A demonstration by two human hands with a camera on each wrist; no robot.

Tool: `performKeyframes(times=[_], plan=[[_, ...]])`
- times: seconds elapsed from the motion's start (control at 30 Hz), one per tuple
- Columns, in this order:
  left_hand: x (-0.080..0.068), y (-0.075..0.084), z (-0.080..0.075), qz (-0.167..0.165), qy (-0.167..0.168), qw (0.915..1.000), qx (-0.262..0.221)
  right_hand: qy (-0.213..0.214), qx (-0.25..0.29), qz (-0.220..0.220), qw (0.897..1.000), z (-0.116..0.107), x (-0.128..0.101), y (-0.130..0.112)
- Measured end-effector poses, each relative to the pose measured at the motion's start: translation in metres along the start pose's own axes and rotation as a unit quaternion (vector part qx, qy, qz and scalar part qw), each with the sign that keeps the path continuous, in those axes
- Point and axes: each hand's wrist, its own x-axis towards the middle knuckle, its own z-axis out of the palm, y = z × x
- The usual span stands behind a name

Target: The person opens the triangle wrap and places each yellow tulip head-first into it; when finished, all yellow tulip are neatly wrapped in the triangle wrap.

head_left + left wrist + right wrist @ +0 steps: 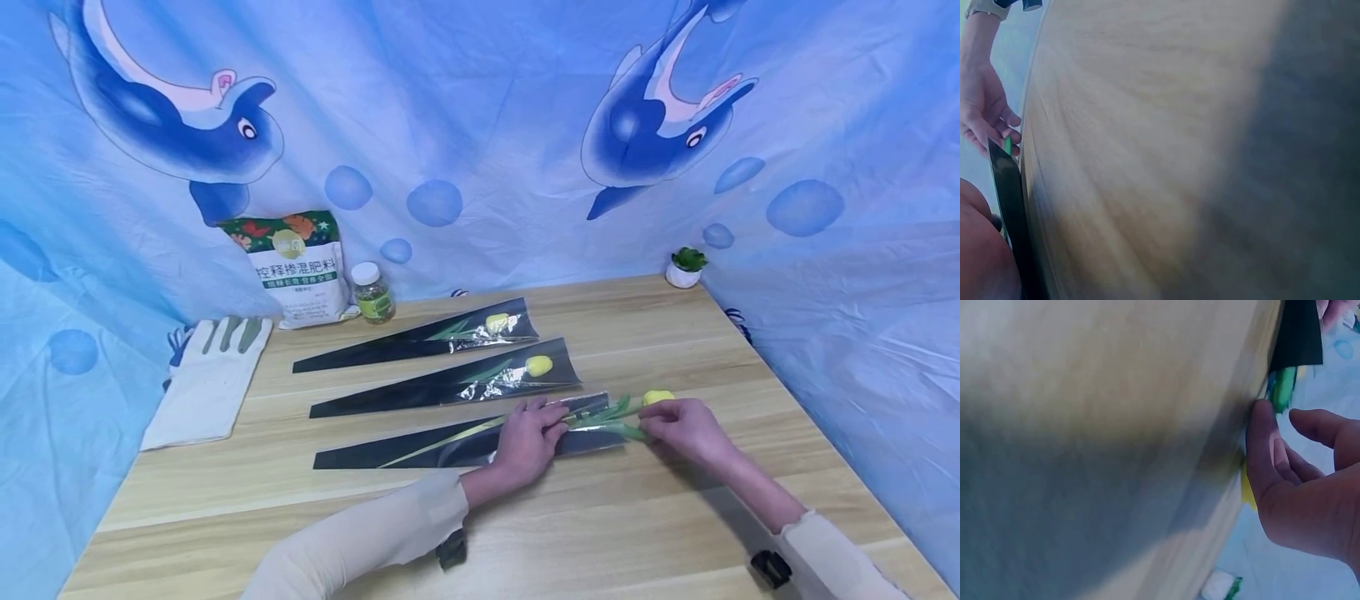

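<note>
A wooden table (675,517) in front of a blue dolphin cloth (480,125) is carrying three black flower sleeves.

Two sleeves (420,337) (450,383) are already lying with a yellow tulip fully inside; the nearest sleeve (390,450) is holding only the stem, and its tulip (657,397) is sticking out at the wide end, so this one looks unfinished; the left hand (528,437) is pressing the sleeve with fingers flat and slightly spread; the right hand (686,425) is touching the green leaves by the bud, fingers loosely bent, but whether they are pinching I cannot tell; a fertilizer bag (300,267), a jar (372,292) and gloves (210,375) are lying behind.
</note>
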Motion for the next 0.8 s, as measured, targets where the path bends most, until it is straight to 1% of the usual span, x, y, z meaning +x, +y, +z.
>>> performKeyframes(times=[0.07,0.2,0.3,0.37,0.43,0.47,0.57,0.63,0.7,0.8], plan=[[0.0,0.0,0.0,0.002,0.0,1.0,0.0,0.026,-0.035,-0.018,0.999,-0.003,-0.001,-0.001],[0.0,0.0,0.0,0.005,0.003,1.0,0.0,0.063,-0.07,-0.056,0.994,-0.012,-0.001,-0.003],[0.0,-0.001,0.001,0.007,0.003,1.0,-0.004,0.091,-0.105,-0.095,0.986,-0.019,0.0,-0.001],[0.0,-0.001,0.001,0.008,0.003,0.9999,-0.006,0.101,-0.127,-0.116,0.98,-0.022,0.001,0.001],[0.0,-0.001,0.0,0.007,0.002,1.0,-0.006,0.098,-0.153,-0.132,0.975,-0.024,0.003,0.004],[0.0,-0.001,0.0,0.008,0.002,1.0,-0.002,0.088,-0.158,-0.136,0.974,-0.025,0.004,0.005],[-0.001,-0.001,-0.001,0.006,0.0,1.0,-0.001,0.051,-0.155,-0.135,0.977,-0.026,0.007,0.009],[-0.001,-0.001,0.0,0.009,0.0,1.0,0.0,0.035,-0.145,-0.129,0.98,-0.026,0.008,0.012],[-0.002,-0.001,0.0,0.008,-0.001,1.0,-0.005,0.031,-0.135,-0.123,0.983,-0.025,0.01,0.014],[-0.001,-0.002,0.0,0.008,0.0,1.0,-0.001,0.036,-0.129,-0.119,0.984,-0.024,0.011,0.016]])
